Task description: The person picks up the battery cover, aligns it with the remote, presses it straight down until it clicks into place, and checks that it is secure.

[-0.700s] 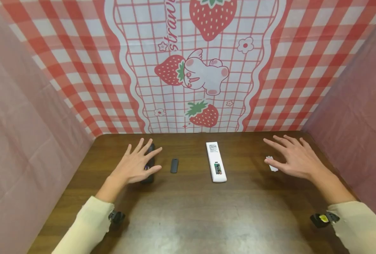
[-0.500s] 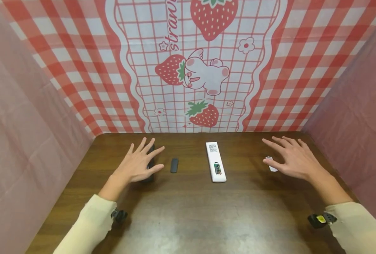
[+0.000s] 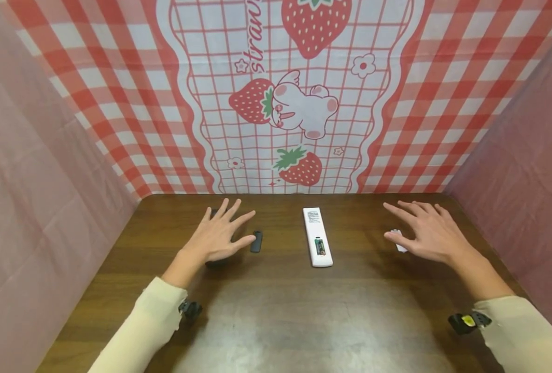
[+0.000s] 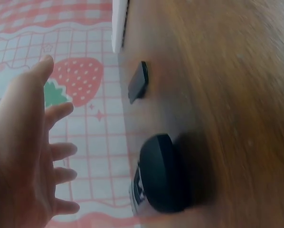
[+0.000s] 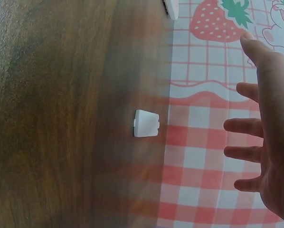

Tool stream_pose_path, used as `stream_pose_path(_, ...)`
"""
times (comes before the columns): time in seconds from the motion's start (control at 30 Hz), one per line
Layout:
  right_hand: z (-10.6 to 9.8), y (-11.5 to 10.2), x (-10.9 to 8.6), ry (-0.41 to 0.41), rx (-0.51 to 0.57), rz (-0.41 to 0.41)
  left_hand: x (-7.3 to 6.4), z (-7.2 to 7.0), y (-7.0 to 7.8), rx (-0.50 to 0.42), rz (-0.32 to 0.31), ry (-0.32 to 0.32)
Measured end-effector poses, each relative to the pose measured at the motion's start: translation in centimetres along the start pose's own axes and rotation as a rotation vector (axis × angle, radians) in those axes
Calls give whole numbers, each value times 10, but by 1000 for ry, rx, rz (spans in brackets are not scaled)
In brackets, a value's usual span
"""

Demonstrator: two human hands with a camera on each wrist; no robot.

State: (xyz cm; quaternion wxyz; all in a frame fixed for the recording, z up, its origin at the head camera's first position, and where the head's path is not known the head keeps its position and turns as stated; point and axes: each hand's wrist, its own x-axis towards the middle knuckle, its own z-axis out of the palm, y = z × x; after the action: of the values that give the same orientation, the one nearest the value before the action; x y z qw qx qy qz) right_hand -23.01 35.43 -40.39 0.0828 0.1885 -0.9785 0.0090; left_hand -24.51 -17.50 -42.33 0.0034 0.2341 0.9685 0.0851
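- The left hand (image 3: pixel 217 238) hangs above the table (image 3: pixel 280 316), fingers spread and thumb apart, holding nothing.
- The right hand (image 3: pixel 432 233) hangs likewise on the right, fingers apart and nothing between them.
- The white remote (image 3: pixel 312 221) lies on the table between the hands, towards the far edge. It seems laid back up so that its battery bay (image 3: pixel 320 247) is within reach from above.
- The white cover (image 3: pixel 400 246) lies on the right, below the right thumb; the right wrist view shows thumb and cover apart. Its colour and its tab suggest that it belongs to the white remote, and it is likely set aside to leave the bay bare.
- The black cover (image 3: pixel 256 242) lies left of the white remote, and the black remote (image 4: pixel 156 173) farther left, under the left hand but not touched by it. Each cover thus seems to lie near its likely match.
- In the head view the left hand hides most of the black remote; in the left wrist view it is seen end-on, and what shows on its lighter side is too blurred to name.
- Something green and dark shows in the bay, too small to tell whether it is a battery.
- Both wrist views cut off the white remote at the top, and the right thumb covers part of the white cover in the head view.
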Motion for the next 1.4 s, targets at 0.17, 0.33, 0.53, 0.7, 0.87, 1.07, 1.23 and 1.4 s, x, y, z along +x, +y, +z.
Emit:
stream_pose_path(0.17, 0, -1, 0, -2, -1, -1, 10, 3, 9, -21, -6, -13)
stream_pose_path(0.33, 4, -2, 0, 0, 0, -3, 17, 6, 18, -28, -4, -30)
stream_pose_path(0.53, 8, -5, 0, 27, 4, -8, 24, 8, 26, -50, 4, -56)
stream_pose_path(0.7, 11, -6, 1, 39, 7, 1, 29, 11, 32, -51, -3, -60)
stream_pose_path(0.87, 12, -8, 2, 61, 18, 17, 33, 13, 37, -60, -18, -56)
stream_pose_path(1.07, 14, -7, 1, 62, 13, 32, 40, 15, 45, -100, -24, -53)
stream_pose_path(1.23, 15, -5, -1, 62, 4, 43, 45, 17, 51, -113, -26, -47)
stream_pose_path(1.4, 15, -4, -3, 61, 1, 53, 49, 19, 55, -136, -38, -39)
